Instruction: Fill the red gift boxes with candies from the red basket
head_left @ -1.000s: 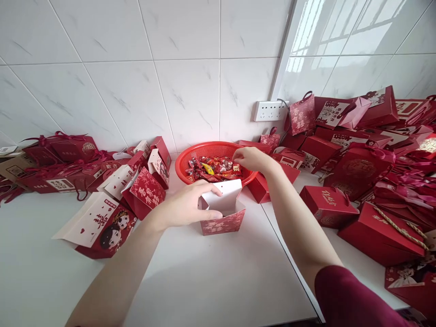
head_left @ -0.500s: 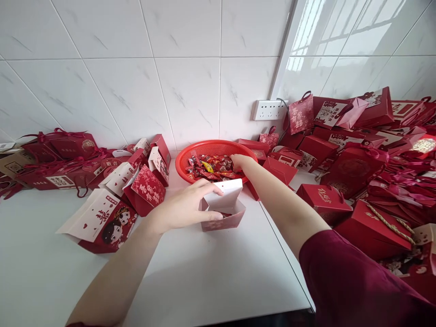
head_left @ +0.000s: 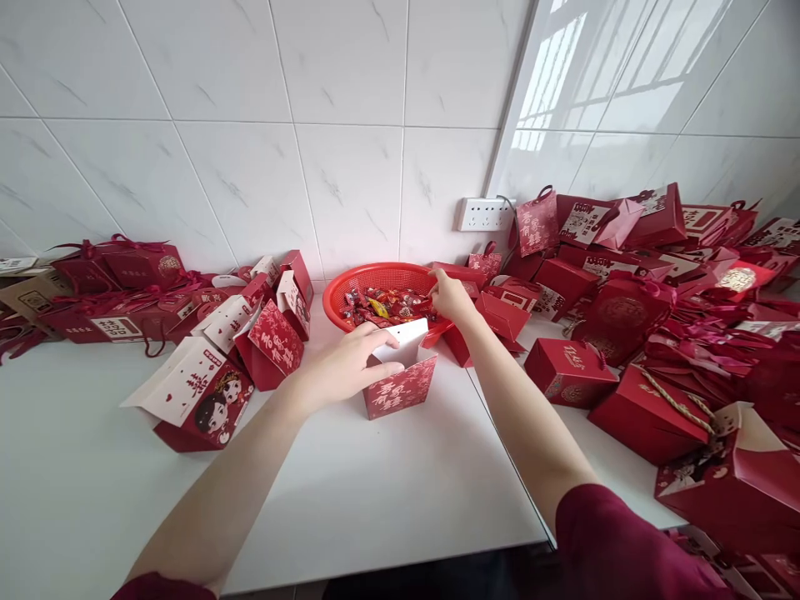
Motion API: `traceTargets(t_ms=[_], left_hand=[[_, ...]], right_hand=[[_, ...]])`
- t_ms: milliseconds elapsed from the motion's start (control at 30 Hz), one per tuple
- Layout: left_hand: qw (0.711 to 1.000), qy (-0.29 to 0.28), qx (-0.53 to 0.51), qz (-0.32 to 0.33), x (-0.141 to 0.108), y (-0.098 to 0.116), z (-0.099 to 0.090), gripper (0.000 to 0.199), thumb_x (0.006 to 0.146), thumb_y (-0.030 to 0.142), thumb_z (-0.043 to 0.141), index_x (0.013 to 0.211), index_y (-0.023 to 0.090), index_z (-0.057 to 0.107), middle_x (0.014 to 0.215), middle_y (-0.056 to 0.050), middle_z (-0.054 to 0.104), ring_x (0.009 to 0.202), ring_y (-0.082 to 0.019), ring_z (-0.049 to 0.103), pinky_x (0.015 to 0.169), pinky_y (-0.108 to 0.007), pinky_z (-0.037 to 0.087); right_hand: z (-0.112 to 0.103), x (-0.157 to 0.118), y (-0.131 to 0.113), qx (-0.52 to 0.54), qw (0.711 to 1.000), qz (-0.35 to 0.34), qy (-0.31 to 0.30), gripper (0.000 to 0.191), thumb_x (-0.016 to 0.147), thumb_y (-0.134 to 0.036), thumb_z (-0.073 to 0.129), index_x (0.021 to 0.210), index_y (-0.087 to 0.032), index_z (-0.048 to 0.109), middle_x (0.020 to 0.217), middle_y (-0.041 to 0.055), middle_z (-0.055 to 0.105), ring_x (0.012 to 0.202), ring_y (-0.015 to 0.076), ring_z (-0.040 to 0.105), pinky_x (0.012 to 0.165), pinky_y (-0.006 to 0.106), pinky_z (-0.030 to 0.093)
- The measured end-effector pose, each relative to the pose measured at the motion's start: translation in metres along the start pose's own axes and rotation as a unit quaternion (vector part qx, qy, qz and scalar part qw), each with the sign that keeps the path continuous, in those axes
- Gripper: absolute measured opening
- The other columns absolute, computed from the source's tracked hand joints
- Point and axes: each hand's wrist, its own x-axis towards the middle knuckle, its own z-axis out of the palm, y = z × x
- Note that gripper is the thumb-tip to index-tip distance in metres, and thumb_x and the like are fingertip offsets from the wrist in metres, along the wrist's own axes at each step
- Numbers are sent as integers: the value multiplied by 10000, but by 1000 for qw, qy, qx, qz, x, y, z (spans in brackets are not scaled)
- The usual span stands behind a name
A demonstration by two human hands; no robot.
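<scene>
A red paper gift box (head_left: 402, 386) with pale lettering stands on the white surface, its white lid flap raised. My left hand (head_left: 356, 363) grips it at its left rim, thumb across the near top edge. Just beyond the box sits a red plastic basket (head_left: 338, 288) holding wrapped candies (head_left: 400, 307), one of them yellow. Over the basket's right rim is my right hand (head_left: 451, 297), its fingers curled; what they hold, if anything, is hidden. The inside of the box shows only in part.
Filled-out red boxes (head_left: 267, 343) and a cartoon couple box (head_left: 198, 395) stand at the left. A large heap of red boxes (head_left: 631, 307) spreads over the right side. A power strip (head_left: 485, 215) is fixed to the tiled wall (head_left: 350, 192).
My right hand has come up from among the candies to above the basket's right rim. The box in my left hand has turned, showing more of its lettered front.
</scene>
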Motion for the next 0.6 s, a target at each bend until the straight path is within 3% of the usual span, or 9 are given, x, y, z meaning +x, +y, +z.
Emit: traceTargets(t_ms=[100, 267, 433, 600], left_hand=[[1000, -11, 6, 8, -3, 4, 0, 395, 884, 543, 554, 1229, 351, 570, 1215, -3, 551, 797, -164, 614, 688, -298, 456], [998, -35, 47, 24, -11, 15, -2, 420, 862, 473, 601, 1269, 385, 541, 1255, 18, 534, 831, -161, 607, 676, -276, 445], [994, -47, 86, 37, -19, 25, -4, 348, 893, 391, 576, 1239, 377, 551, 1183, 31, 559, 823, -154, 608, 671, -266, 434], [990, -46, 121, 47, -24, 31, -2, 312, 930, 335, 531, 1242, 351, 545, 1185, 15, 559, 800, -164, 610, 663, -280, 437]], right_hand=[[0, -17, -1, 51, 997, -43, 28, 470, 936, -83, 379, 1400, -156, 401, 1083, 82, 705, 953, 175, 663, 856, 291, 507], [3, -23, 1, 67, 995, -76, 9, 273, 957, -169, 458, 1199, -180, 585, 1120, 63, 693, 1035, 165, 631, 941, 305, 473], [5, -9, 6, 24, 994, -48, -95, 243, 955, -325, 574, 1120, -156, 632, 1152, 83, 649, 1032, 202, 626, 917, 425, 511], [8, 8, -8, -36, 969, -34, -242, 259, 942, -333, 598, 1140, -168, 631, 1187, 81, 631, 1028, 205, 625, 887, 411, 532]])
